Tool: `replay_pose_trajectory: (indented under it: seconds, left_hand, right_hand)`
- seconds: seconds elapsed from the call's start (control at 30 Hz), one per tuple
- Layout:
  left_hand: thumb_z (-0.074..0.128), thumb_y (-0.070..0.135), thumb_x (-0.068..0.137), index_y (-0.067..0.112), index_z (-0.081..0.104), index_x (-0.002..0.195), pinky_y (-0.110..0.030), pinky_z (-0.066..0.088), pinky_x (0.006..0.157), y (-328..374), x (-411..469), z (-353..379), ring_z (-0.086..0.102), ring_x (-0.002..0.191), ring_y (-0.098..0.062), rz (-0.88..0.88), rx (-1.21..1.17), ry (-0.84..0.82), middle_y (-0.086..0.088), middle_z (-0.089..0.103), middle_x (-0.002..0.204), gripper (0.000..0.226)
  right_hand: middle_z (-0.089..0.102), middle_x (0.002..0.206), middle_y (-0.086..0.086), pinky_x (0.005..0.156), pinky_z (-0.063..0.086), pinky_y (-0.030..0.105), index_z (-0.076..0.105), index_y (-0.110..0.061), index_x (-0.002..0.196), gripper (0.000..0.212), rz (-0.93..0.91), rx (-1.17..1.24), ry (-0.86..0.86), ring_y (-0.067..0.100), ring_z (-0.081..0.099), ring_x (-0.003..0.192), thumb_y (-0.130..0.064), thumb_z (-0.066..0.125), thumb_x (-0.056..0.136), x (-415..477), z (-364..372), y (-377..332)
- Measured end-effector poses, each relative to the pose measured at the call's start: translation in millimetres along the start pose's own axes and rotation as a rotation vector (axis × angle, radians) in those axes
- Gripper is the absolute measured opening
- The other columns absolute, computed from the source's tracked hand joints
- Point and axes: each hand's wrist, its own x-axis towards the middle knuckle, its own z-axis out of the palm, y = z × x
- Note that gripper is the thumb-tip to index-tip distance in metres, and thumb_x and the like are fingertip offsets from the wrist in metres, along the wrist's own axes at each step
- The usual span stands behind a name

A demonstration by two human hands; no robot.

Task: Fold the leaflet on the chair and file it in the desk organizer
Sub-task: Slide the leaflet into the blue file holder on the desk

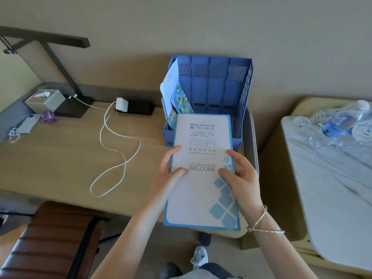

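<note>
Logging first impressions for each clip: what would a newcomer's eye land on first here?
The white, blue-bordered folded leaflet printed "WELCOME", held at centre by the left hand and right hand. Just behind it on the wooden desk stands the blue plastic slotted desk organizer, with colourful papers in its leftmost slot.

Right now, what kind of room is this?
Most likely a hotel room. Both hands hold a leaflet printed "Hilton Garden Inn" and "Guest Service Directory". It is held over a wooden desk with a lamp and a tissue box.
</note>
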Motion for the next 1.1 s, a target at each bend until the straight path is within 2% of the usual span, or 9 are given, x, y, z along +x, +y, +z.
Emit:
replay_pose_trajectory:
  seconds: [0.17, 0.33, 0.47, 0.57, 0.7, 0.77, 0.93, 1.0, 1.1]
  left_hand:
    - [0.068, 0.01, 0.068, 0.046, 0.063, 0.113, -0.019, 0.053, 0.065, 8, 40, 18, 0.072, 0.084, -0.01, -0.025, 0.002, -0.002, 0.009, 0.076, 0.094, 0.058]
    - [0.068, 0.009, 0.067, 0.046, 0.064, 0.111, -0.018, 0.053, 0.065, 5, 67, 28, 0.072, 0.087, -0.011, -0.049, 0.007, -0.033, 0.009, 0.076, 0.1, 0.058]
    - [0.069, 0.009, 0.068, 0.046, 0.062, 0.112, -0.019, 0.053, 0.062, 7, 86, 29, 0.072, 0.081, -0.011, -0.045, 0.011, -0.063, 0.009, 0.076, 0.09, 0.058]
    - [0.07, 0.006, 0.067, 0.047, 0.06, 0.113, -0.025, 0.056, 0.066, 19, 108, 26, 0.073, 0.082, -0.014, -0.014, 0.054, -0.095, 0.006, 0.078, 0.092, 0.063]
    - [0.073, 0.004, 0.066, 0.041, 0.061, 0.117, -0.034, 0.058, 0.081, 46, 142, 19, 0.071, 0.097, -0.018, 0.035, 0.157, -0.179, 0.004, 0.077, 0.104, 0.064]
    - [0.074, 0.007, 0.068, 0.044, 0.061, 0.117, -0.031, 0.057, 0.079, 60, 158, 17, 0.069, 0.098, -0.013, 0.064, 0.214, -0.196, 0.011, 0.075, 0.107, 0.063]
    - [0.072, -0.003, 0.074, 0.045, 0.062, 0.115, -0.017, 0.054, 0.069, 88, 193, 18, 0.068, 0.085, -0.001, 0.207, 0.228, -0.114, 0.028, 0.07, 0.101, 0.064]
    - [0.069, -0.006, 0.075, 0.042, 0.061, 0.117, -0.021, 0.056, 0.068, 91, 207, 22, 0.07, 0.082, -0.008, 0.257, 0.222, -0.053, 0.029, 0.07, 0.1, 0.064]
    - [0.064, -0.007, 0.076, 0.038, 0.059, 0.119, -0.033, 0.054, 0.072, 87, 227, 27, 0.066, 0.082, -0.018, 0.342, 0.197, 0.039, 0.025, 0.064, 0.118, 0.062]
  right_hand:
    - [0.076, 0.108, 0.001, 0.078, 0.062, 0.049, 0.057, -0.025, 0.125, 0.043, 0.034, 0.016, 0.017, 0.026, 0.075, 0.092, -0.003, 0.067, 0.089, 40, -9, -8]
    - [0.078, 0.1, -0.001, 0.078, 0.062, 0.05, 0.057, -0.023, 0.126, 0.045, 0.074, 0.037, 0.055, 0.027, 0.076, 0.09, -0.001, 0.067, 0.088, 64, -13, -4]
    - [0.076, 0.106, -0.002, 0.078, 0.062, 0.05, 0.056, -0.025, 0.126, 0.045, 0.075, 0.01, 0.046, 0.025, 0.076, 0.091, -0.003, 0.068, 0.089, 83, -13, -4]
    - [0.073, 0.114, 0.005, 0.076, 0.063, 0.047, 0.054, -0.026, 0.127, 0.048, 0.041, 0.0, 0.023, 0.025, 0.076, 0.092, -0.003, 0.068, 0.088, 103, -12, -14]
    - [0.075, 0.107, 0.005, 0.075, 0.063, 0.045, 0.053, -0.023, 0.13, 0.055, -0.067, -0.022, -0.006, 0.029, 0.075, 0.092, 0.007, 0.067, 0.085, 141, -7, -34]
    - [0.076, 0.103, 0.004, 0.074, 0.063, 0.045, 0.053, -0.022, 0.13, 0.055, -0.108, -0.052, -0.026, 0.03, 0.075, 0.091, 0.007, 0.066, 0.085, 161, -3, -43]
    - [0.068, 0.109, 0.011, 0.078, 0.062, 0.049, 0.055, -0.027, 0.127, 0.055, -0.235, -0.191, -0.037, 0.033, 0.071, 0.091, 0.006, 0.067, 0.084, 215, 15, -64]
    - [0.068, 0.111, 0.01, 0.081, 0.06, 0.05, 0.055, -0.026, 0.129, 0.055, -0.277, -0.235, -0.046, 0.031, 0.071, 0.093, 0.004, 0.066, 0.084, 238, 22, -70]
    - [0.065, 0.121, 0.008, 0.092, 0.056, 0.047, 0.053, -0.028, 0.133, 0.057, -0.306, -0.304, -0.044, 0.025, 0.067, 0.103, -0.002, 0.068, 0.084, 269, 33, -70]
